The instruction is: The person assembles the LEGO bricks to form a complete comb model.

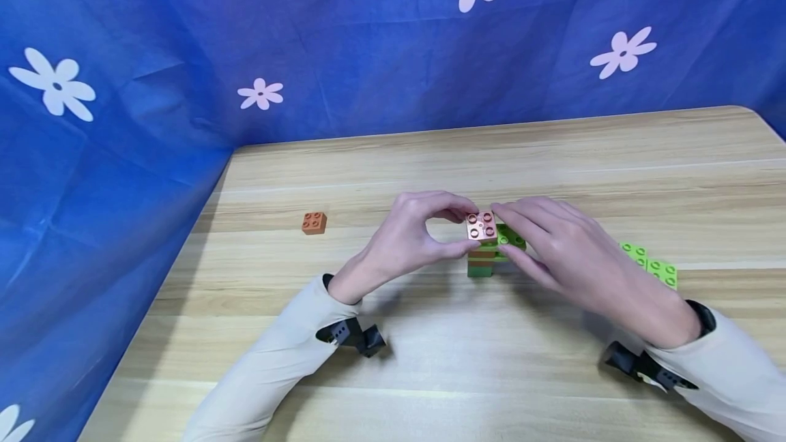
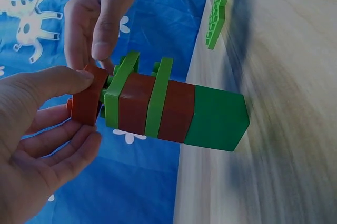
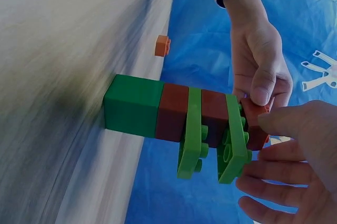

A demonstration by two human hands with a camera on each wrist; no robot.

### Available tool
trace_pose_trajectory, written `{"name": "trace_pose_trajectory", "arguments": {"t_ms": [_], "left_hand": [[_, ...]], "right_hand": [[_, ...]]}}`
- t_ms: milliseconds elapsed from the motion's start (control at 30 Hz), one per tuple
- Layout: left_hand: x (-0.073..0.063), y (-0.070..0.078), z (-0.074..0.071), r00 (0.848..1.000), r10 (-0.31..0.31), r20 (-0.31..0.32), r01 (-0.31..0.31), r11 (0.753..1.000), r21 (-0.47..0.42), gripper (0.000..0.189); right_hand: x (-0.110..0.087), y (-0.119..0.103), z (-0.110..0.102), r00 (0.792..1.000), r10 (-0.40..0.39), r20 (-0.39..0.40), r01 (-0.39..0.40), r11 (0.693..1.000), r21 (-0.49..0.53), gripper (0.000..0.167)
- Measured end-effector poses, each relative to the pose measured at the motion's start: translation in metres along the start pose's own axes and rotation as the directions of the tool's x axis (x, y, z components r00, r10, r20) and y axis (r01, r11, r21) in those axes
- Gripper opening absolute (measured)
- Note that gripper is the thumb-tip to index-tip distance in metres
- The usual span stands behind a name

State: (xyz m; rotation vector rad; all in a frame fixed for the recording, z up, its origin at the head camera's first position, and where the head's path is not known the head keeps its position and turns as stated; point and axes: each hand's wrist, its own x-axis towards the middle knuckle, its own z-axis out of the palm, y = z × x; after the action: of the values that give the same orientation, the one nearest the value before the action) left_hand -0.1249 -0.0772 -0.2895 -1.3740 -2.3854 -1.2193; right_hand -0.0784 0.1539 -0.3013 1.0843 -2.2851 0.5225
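Observation:
My left hand pinches a reddish-brown toy building brick between thumb and fingers, at the top of a small tower. In the left wrist view this brick sits slightly tilted, and studs show in the gap under it. Below it the tower alternates light green plates and brown bricks, standing on a dark green block. The plates jut out toward the right. My right hand is around that side, its fingers extended, fingertips right at the top brick and the upper plate.
A single orange-brown brick lies on the wooden table to the left. Light green studded plates lie to the right, partly behind the right forearm. Blue flowered cloth hangs behind the table and along its left side.

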Motion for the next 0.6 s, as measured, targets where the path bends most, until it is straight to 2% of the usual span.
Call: {"name": "trace_pose_trajectory", "arguments": {"t_ms": [200,433,600], "left_hand": [[-0.0018,-0.0013,0.0008,1.000,-0.005,0.007,0.005,1.000,-0.020,0.035],[-0.0042,-0.0028,0.0022,0.997,-0.075,0.000,0.075,0.993,-0.093,0.036],[-0.0049,-0.0033,0.0030,0.995,-0.103,-0.007,0.101,0.987,-0.121,0.035]], "right_hand": [[0.0047,0.0003,0.0034,1.000,-0.002,-0.011,0.003,0.999,0.038,0.056],[0.0064,0.0011,0.0052,1.000,0.026,0.001,-0.026,0.995,0.100,0.050],[0.0066,0.0011,0.0054,0.999,0.050,0.012,-0.051,0.992,0.117,0.043]]}}
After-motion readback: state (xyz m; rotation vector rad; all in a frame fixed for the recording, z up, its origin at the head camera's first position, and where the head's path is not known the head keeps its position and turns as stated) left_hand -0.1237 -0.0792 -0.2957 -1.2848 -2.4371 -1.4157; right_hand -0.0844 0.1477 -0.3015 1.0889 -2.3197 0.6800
